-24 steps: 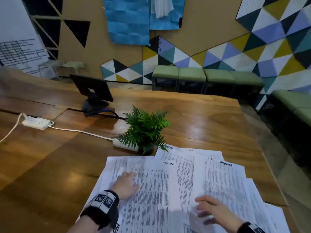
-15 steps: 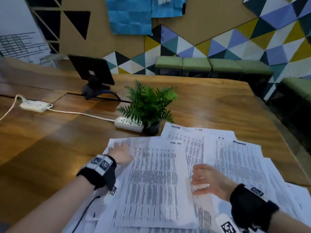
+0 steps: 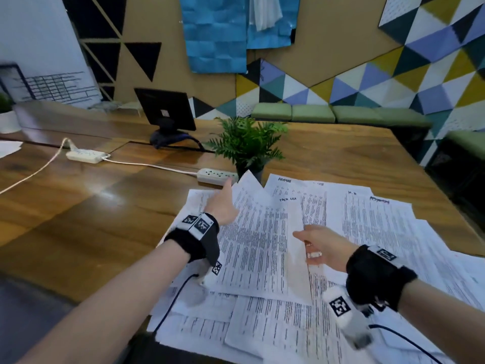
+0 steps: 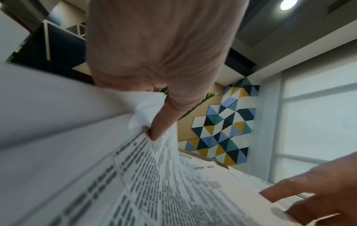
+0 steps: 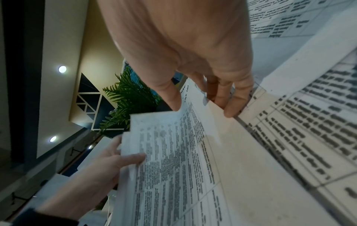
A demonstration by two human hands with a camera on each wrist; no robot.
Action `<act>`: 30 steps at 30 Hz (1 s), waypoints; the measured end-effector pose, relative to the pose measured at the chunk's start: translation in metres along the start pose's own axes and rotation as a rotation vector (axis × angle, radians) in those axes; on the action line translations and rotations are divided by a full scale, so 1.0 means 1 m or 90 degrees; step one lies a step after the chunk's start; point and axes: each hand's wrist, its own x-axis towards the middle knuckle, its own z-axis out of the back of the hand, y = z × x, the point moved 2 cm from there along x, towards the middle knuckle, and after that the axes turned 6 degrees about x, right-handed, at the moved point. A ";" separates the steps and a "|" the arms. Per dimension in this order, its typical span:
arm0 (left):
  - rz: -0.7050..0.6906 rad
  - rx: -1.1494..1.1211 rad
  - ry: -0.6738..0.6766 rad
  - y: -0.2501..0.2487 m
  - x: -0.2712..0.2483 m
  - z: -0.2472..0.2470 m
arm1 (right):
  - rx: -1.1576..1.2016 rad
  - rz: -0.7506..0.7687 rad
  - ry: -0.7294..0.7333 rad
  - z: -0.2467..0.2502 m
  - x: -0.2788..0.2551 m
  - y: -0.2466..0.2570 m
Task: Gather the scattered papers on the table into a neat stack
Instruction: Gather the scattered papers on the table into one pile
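Observation:
Several printed sheets (image 3: 367,227) lie fanned and overlapping on the wooden table (image 3: 78,206). One top sheet (image 3: 262,245) is raised off the pile, its far left corner up. My left hand (image 3: 223,203) pinches that corner, and the left wrist view shows the thumb on top of the sheet (image 4: 164,183). My right hand (image 3: 315,245) holds the same sheet's right edge. In the right wrist view its thumb lies on the printed face (image 5: 173,152) and its fingers (image 5: 228,107) curl behind the edge. The left hand (image 5: 119,157) shows there too.
A small potted fern (image 3: 246,143) stands just beyond the papers, with a white power strip (image 3: 216,176) beside it. Further left are a second strip (image 3: 84,155) with its cord and a black monitor (image 3: 165,109). The table's right edge (image 3: 433,193) runs close to the sheets.
My left hand slid to the top sheet's far left corner and lifted it. My right hand left the pile and took hold of that sheet's right edge.

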 end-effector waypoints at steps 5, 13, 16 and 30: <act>-0.135 -0.067 -0.085 -0.028 -0.024 0.018 | 0.032 0.024 -0.039 0.000 -0.004 -0.004; -0.281 -0.084 -0.244 -0.066 -0.044 0.053 | 0.086 0.044 -0.079 0.014 -0.008 -0.006; -0.324 -0.023 -0.351 -0.076 -0.047 0.075 | -0.031 0.091 -0.129 0.034 -0.018 -0.010; -0.360 -0.364 -0.465 -0.069 -0.018 0.174 | -0.519 -0.084 -0.349 0.162 -0.045 -0.050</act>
